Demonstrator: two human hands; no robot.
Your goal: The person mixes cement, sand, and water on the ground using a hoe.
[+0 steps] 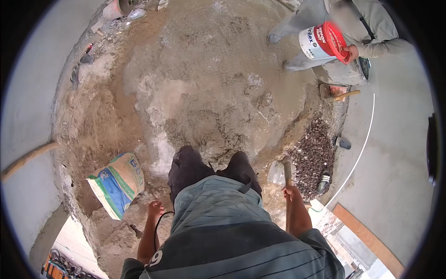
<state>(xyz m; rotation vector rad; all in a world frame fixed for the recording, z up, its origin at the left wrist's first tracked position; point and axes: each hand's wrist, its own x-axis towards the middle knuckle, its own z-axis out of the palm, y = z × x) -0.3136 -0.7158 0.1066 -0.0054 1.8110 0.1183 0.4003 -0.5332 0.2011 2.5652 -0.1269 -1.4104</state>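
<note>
My right hand [291,191] is wrapped round a wooden handle [287,172] beside the gravel; I cannot make out what tool it belongs to. A greyish flat patch lies next to the handle. My left hand [155,208] hangs low at my side, fingers loosely curled and apart, with nothing visible in it. Nearest to it stands an opened paper cement bag [118,183], blue, green and brown, apart from the hand. In front of my knees spreads wet grey mortar [209,79] over the ground.
At the top right another person's hand [352,53] holds a red and white paint bucket [320,41] over a grey drum [341,72]. Dark gravel [312,156] lies right, with sandals [324,182] beside it. A wooden pole [30,160] leans left; another bucket [115,9] lies at upper left.
</note>
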